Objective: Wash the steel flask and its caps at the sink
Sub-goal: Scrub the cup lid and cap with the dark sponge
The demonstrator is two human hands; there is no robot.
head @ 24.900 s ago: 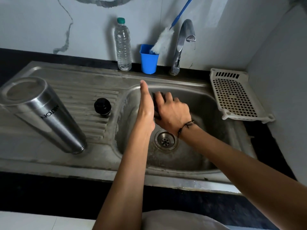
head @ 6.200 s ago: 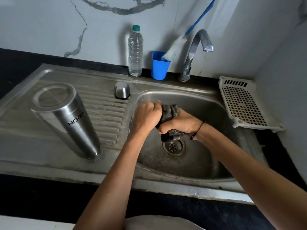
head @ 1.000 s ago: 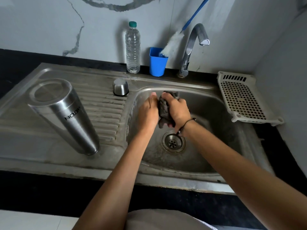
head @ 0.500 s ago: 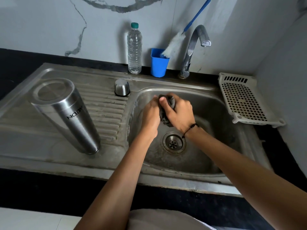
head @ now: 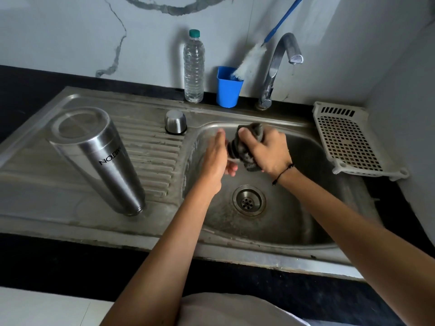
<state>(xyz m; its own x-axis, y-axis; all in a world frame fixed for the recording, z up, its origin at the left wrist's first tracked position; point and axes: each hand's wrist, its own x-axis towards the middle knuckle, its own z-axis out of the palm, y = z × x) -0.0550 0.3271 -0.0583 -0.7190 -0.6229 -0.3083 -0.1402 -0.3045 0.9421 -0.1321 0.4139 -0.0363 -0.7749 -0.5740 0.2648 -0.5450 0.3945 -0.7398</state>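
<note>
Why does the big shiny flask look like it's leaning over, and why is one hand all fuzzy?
In the head view, the wide lens bends things near the edges, so the flask, standing upside down, looks tilted; the left hand is smeared by motion blur, while the right hand gripping the scrubber looks sharper; soft light makes pale streaks on the flask's side.

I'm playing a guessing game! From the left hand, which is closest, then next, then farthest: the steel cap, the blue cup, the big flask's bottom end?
From the left hand, in the head view:
1. Steel cap, just up-left on the drainboard.
2. Blue cup, behind, by the wall.
3. Flask bottom end, far left.
</note>
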